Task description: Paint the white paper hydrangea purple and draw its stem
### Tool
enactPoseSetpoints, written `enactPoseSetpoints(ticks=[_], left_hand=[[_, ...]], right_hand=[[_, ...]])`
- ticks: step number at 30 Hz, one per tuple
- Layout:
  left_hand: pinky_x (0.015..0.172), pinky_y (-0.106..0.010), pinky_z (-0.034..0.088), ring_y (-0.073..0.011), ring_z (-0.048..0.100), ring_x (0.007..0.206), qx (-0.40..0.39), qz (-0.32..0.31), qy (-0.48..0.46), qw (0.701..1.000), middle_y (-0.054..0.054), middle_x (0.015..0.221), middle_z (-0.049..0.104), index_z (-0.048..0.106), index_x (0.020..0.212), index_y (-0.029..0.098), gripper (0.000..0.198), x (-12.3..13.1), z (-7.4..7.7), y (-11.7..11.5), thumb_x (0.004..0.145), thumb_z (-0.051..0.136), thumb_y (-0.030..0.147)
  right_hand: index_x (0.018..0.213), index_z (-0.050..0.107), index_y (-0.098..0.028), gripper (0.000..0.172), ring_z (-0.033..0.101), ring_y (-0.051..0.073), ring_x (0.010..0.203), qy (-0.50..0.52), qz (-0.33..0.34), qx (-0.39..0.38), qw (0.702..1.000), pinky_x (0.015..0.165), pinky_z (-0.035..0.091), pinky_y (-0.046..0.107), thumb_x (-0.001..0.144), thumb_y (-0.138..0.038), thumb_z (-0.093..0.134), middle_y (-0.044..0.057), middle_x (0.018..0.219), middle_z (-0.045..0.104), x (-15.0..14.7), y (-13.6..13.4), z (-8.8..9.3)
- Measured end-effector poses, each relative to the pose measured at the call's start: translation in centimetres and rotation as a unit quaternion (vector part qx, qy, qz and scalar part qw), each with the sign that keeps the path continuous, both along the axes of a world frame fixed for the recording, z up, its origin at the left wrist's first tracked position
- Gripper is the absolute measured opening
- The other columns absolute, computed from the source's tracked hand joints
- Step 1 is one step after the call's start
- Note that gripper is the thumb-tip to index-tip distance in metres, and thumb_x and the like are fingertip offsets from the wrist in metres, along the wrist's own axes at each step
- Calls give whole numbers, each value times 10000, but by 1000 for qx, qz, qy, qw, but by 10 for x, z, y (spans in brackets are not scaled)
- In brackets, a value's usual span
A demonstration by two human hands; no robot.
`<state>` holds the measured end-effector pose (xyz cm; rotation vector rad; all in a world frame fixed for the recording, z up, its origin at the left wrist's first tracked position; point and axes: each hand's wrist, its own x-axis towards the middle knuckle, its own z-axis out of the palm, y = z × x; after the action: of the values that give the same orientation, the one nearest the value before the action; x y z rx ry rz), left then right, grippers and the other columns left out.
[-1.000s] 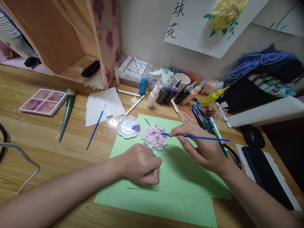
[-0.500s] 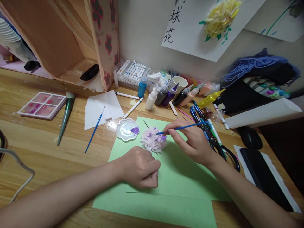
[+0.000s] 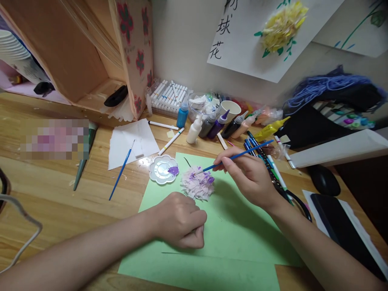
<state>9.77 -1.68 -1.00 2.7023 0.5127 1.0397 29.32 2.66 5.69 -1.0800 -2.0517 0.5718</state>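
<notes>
A blue paintbrush is pinched in my right hand. Its tip meets the upper part of a pale, ruffled paper flower, which has purple paint on its top and right side. Just below the flower, my left hand rests as a fist on the green paper, with nothing visible in it. To the flower's left lies a white scalloped paint palette holding a patch of purple paint. A short dark line shows on the paper above the flower.
A second blue paintbrush lies on the left, partly over white paper. Paint bottles stand along the back beside a box of markers. Pens lie to the right, near a black mouse.
My right hand has shifted the brush tip left across the flower, and the brush is tilted more steeply. My left fist stays in place. The whole view has moved slightly.
</notes>
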Motion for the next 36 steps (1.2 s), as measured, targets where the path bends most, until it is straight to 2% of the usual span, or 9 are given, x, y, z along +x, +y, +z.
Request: enactPoseSetpoints(ticks=[3, 8, 13, 16, 20, 25, 30, 36], left_hand=[[355, -278, 292, -136, 314, 376, 1, -2, 11, 1000, 36, 413, 409, 390, 557, 225, 157, -1, 0, 0, 671, 376, 117], [358, -278, 276, -132, 315, 377, -1, -7, -9, 1000, 39, 412, 407, 380, 552, 225, 162, 0, 2, 1, 672, 377, 115], [378, -273, 249, -123, 321, 373, -12, -6, -36, 999, 48, 412, 407, 380, 550, 219, 163, 0, 4, 2, 670, 379, 108], [379, -272, 244, -123, 319, 374, -14, -8, -41, 999, 48, 409, 404, 378, 543, 218, 170, 0, 4, 1, 672, 379, 107], [373, -272, 241, -123, 305, 373, -13, -4, -47, 999, 47, 405, 397, 377, 538, 217, 165, 0, 4, 1, 664, 379, 110], [370, -267, 258, -122, 297, 368, -15, -8, -41, 999, 49, 404, 394, 364, 539, 221, 170, 1, 2, 1, 664, 381, 108], [360, -263, 266, -120, 309, 370, -15, -3, -49, 999, 48, 396, 402, 378, 530, 219, 161, 1, 2, 1, 646, 389, 108], [381, -252, 279, -112, 325, 370, -34, -11, -57, 998, 48, 405, 419, 406, 532, 212, 170, 0, 0, 0, 668, 395, 111]], right_hand=[[758, 639, -206, 251, 657, 143, 676, -8, 11, 5, 1000, 637, 537, 270, 947, -242, 478, 30, 760, 683, 2, -1, 0], [791, 645, -214, 254, 660, 150, 681, 4, -9, 0, 1000, 632, 536, 285, 958, -252, 457, 33, 776, 684, 3, -3, 0], [756, 635, -212, 238, 651, 143, 670, -24, 24, 26, 999, 631, 524, 276, 938, -214, 481, 20, 752, 679, 2, -3, 1], [788, 634, -217, 223, 646, 145, 680, -8, 3, 22, 1000, 642, 518, 282, 945, -219, 475, 18, 754, 669, 4, -4, 2], [812, 633, -220, 226, 638, 151, 716, 40, -36, 3, 999, 656, 507, 294, 958, -266, 468, 23, 799, 664, 0, -1, 1], [809, 636, -217, 242, 624, 142, 711, 91, -48, -52, 993, 631, 490, 274, 961, -308, 471, 18, 797, 644, -4, 12, -5], [829, 644, -206, 227, 606, 146, 710, 46, -28, -73, 996, 646, 479, 281, 954, -309, 486, 29, 805, 642, 10, 13, -10], [891, 637, -218, 211, 578, 152, 703, 53, -26, -78, 995, 647, 468, 295, 958, -334, 475, 32, 823, 627, 18, 15, -19]])
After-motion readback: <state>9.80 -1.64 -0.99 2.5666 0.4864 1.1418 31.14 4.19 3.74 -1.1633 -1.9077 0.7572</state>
